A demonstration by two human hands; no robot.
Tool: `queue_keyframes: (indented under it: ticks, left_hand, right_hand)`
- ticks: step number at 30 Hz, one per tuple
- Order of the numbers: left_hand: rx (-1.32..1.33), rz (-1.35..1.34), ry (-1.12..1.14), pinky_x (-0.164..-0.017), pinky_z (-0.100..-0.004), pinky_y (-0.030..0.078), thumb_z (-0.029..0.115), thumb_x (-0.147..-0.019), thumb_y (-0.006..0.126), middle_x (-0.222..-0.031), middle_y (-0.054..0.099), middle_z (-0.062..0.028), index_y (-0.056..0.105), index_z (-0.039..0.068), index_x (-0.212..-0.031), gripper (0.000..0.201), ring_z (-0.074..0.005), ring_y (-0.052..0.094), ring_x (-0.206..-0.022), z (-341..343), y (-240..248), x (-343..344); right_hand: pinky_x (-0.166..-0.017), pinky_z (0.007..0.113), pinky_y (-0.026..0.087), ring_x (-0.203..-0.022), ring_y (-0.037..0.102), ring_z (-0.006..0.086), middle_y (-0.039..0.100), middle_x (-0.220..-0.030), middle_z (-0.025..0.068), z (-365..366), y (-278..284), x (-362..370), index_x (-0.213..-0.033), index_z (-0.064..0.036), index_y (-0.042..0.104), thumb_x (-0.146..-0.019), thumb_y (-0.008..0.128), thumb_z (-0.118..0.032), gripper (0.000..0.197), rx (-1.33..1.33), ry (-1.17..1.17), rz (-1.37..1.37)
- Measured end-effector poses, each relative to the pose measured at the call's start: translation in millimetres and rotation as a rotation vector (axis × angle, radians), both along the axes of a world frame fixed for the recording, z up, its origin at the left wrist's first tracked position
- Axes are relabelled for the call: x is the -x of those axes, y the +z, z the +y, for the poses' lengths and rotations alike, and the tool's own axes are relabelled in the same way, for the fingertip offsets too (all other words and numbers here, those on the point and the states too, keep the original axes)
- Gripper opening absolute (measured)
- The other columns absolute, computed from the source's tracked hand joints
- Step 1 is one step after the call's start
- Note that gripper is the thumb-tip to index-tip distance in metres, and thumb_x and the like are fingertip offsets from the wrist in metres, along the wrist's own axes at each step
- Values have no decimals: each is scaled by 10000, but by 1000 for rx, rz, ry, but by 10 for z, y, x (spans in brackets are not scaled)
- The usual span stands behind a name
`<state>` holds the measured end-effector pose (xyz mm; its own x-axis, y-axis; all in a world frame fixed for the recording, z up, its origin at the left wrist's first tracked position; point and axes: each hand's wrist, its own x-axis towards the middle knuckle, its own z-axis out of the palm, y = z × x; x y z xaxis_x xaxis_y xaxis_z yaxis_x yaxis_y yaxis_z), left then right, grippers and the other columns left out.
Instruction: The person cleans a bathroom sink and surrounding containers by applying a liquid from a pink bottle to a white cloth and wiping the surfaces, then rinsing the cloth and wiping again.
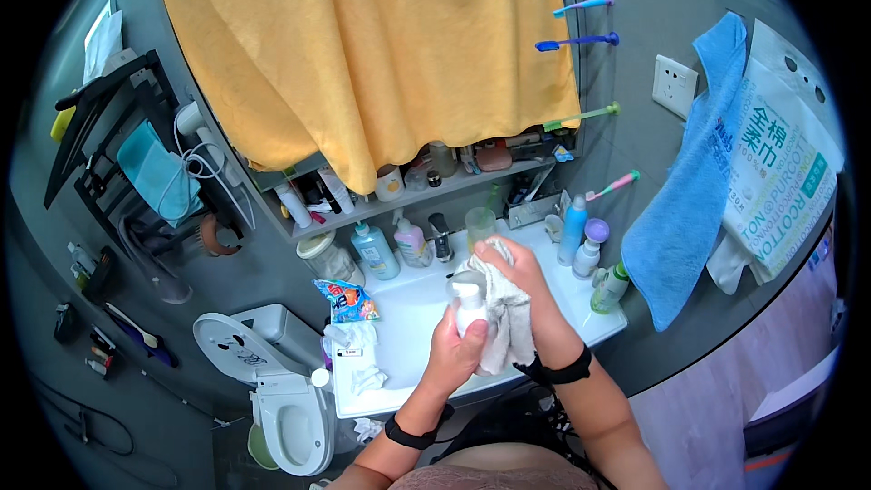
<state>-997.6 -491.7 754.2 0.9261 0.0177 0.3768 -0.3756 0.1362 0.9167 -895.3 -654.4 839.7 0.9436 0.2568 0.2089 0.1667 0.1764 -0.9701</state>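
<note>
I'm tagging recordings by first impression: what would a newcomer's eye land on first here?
A large yellow fabric cloth hangs across the top centre, above a cluttered grey shelf. Below, over the white rectangular sink, the left hand grips a small white bottle, while the right hand holds a greyish-white cloth beside it. Farther right hangs a long light-blue towel.

White bottle (468,311), smooth, held in left hand (453,351), top protruding above grip. Off-white cloth (508,319), crumpled, bunched in right hand (524,274), hanging beside bottle.
</note>
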Motion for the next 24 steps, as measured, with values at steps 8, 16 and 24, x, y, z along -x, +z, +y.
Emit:
queue_keyframes:
  ticks: [8, 16, 24]
  left_hand:
    - [294, 103, 252, -974, -390, 676, 765, -1404, 565, -1211, 850, -85, 748, 25, -1508, 770, -193, 837, -1077, 379, 474, -269]
    - [-187, -194, 239, -1056, -459, 683, 594, -1209, 980, -1328, 835, -153, 749, 21, -1531, 697, -310, 838, -1192, 487, 349, -397]
    - [-583, -442, 250, -923, -557, 699, 250, -981, 1098, -1287, 808, -228, 790, -5, -1432, 603, -507, 836, -1073, 212, 231, -399]
  right_hand:
    - [-1004, 474, 647, -1056, 764, 264, 812, -1160, 186, 359, -740, 812, -1307, 0, 760, -1387, 736, -289, 301, 153, -253, -262]
    - [-1204, 484, 638, -1315, 811, 322, 878, -1499, 190, -153, 23, 692, -1480, -27, 807, -1419, 680, -398, 397, -45, -239, -315]
    - [-1058, 560, 669, -1239, 845, 535, 906, -1373, 261, -349, 698, 442, -1306, 9, 885, -1200, 914, -201, 237, 539, -231, -702]
